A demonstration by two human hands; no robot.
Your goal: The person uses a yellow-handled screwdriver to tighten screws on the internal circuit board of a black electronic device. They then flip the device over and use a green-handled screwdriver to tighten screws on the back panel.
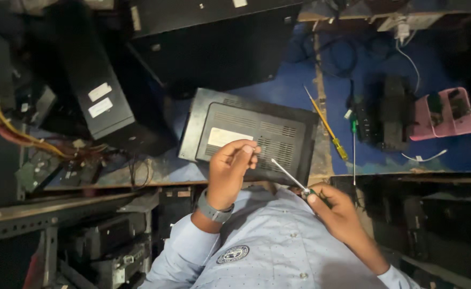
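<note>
A dark monitor (246, 136) lies face down on the blue-topped bench (294, 85), its vented back with a white label facing up. My left hand (231, 170) hovers over its near edge, fingertips pinched together on something too small to make out. My right hand (336, 207) grips a screwdriver (290, 176) by its green handle. The metal shaft points up and left toward the monitor's vents, and its tip ends close to my left fingertips.
A yellow-handled screwdriver (326, 126) and a thin green-handled tool (353, 134) lie right of the monitor. Black parts (385, 112) and a pink tray (449, 112) sit further right. Black computer cases (93, 91) and loose coloured wires (27, 139) crowd the left.
</note>
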